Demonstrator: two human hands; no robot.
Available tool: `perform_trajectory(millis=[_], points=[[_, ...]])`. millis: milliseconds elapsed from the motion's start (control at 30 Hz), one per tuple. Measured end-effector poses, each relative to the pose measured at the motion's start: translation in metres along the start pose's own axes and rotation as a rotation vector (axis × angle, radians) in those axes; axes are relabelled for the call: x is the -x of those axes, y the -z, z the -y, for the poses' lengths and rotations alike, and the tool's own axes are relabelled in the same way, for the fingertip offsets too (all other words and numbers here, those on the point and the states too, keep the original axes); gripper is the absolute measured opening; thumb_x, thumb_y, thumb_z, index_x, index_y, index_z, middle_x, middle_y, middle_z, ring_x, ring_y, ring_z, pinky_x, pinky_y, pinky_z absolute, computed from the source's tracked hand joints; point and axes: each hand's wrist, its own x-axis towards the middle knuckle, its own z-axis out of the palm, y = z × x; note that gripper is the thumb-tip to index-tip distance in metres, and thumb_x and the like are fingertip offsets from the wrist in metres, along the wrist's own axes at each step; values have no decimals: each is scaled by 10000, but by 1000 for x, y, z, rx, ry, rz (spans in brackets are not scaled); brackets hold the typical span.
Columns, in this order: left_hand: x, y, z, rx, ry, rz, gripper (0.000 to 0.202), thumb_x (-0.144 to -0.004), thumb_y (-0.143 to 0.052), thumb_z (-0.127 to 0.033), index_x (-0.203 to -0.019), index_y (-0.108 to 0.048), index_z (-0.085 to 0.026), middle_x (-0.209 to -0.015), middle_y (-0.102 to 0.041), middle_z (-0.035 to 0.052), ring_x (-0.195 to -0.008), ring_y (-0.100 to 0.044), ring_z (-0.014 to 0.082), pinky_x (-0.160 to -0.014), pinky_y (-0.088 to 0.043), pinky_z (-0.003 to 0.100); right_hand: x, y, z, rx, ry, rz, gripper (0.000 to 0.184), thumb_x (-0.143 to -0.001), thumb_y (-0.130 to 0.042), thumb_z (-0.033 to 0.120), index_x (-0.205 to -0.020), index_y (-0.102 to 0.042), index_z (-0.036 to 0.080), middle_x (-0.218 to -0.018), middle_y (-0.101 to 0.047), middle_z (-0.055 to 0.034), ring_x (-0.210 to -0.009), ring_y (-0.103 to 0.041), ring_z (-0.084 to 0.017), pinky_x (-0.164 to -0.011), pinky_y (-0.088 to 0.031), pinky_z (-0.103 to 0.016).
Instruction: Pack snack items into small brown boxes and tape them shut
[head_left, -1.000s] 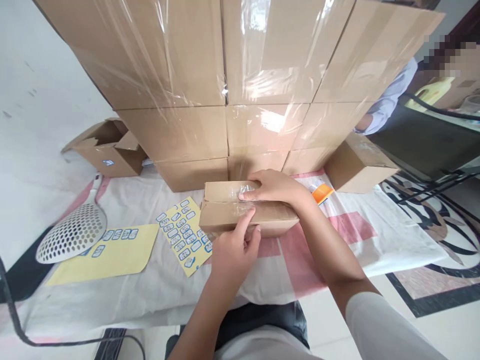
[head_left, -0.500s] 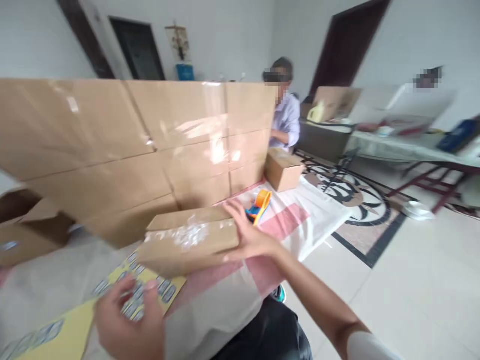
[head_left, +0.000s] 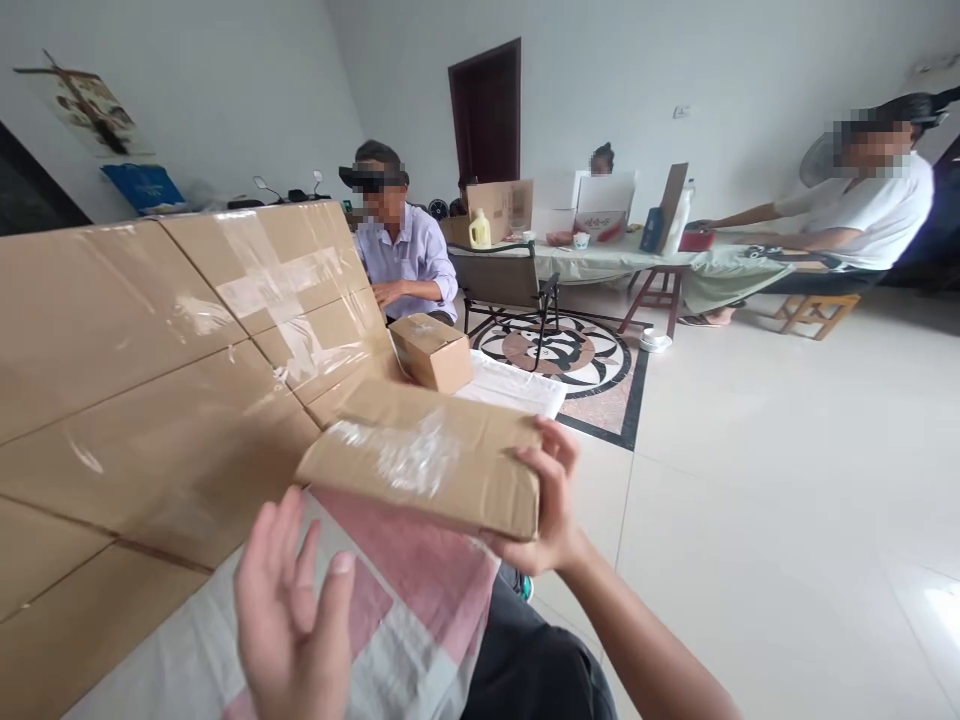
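A small flat cardboard box [head_left: 480,470] with crinkled clear tape across its top is held up in front of me. My right hand [head_left: 551,495] grips its right end, fingers on top and thumb underneath. My left hand [head_left: 296,610] is open near the box's left end, fingers apart, holding nothing. Beneath the box lies a red-and-white cloth [head_left: 427,570]. To the left stands a wall of taped cardboard boxes [head_left: 172,370].
Another closed cardboard box [head_left: 431,350] sits at the cloth's far end. A co-worker in a light purple shirt [head_left: 412,255] is behind it. Further off are a folding chair [head_left: 499,275], a covered table [head_left: 592,262] and a person on a wooden stool [head_left: 821,310].
My view has swung right. My right hand has lifted the cardboard box off the cloth. The left hand's fingers have opened wider. The orange tape dispenser and yellow sheet are no longer visible.
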Motion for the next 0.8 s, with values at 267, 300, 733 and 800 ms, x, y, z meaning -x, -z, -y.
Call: perform_trajectory(millis=[267, 300, 733, 800], points=[[16, -27, 14, 53, 186, 67, 441, -923, -670, -368, -1337, -609, -228, -1452, -620, 113, -1396, -551, 296, -1198, -435, 497, -9, -11, -99, 361, -275, -63, 679, -786, -677, 519, -1331, -384, 240, -1500, -240, -197, -1474, -288, -389, -1179, -341, -602], [19, -19, 20, 20, 228, 67, 433, -923, -667, -383, -1324, -616, -229, -1436, -633, 112, -1392, -554, 301, -1188, -448, 492, -12, -18, -110, 355, -305, -34, 693, -794, -672, 521, -1349, -373, 234, -1522, -226, -204, -1490, -269, -385, -1183, -334, -605], [36, 34, 60, -331, 358, -8, 428, -887, -650, -513, -1201, -701, -227, -1295, -718, 96, -1291, -624, 330, -1135, -489, 493, -120, -151, -167, 558, -690, 497, 1162, -842, -716, 596, -1668, 1, 204, -1533, -337, -373, -1116, -657, -418, -870, -521, -502], [37, 41, 60, -387, 361, -30, 421, -893, -631, -534, -1168, -711, -225, -1274, -729, 95, -1278, -630, 328, -1111, -505, 478, -138, -177, -173, 541, -709, 559, 1191, -858, -720, 569, -1661, 63, 168, -1337, -551, -336, -1038, -683, -387, -857, -518, -490]])
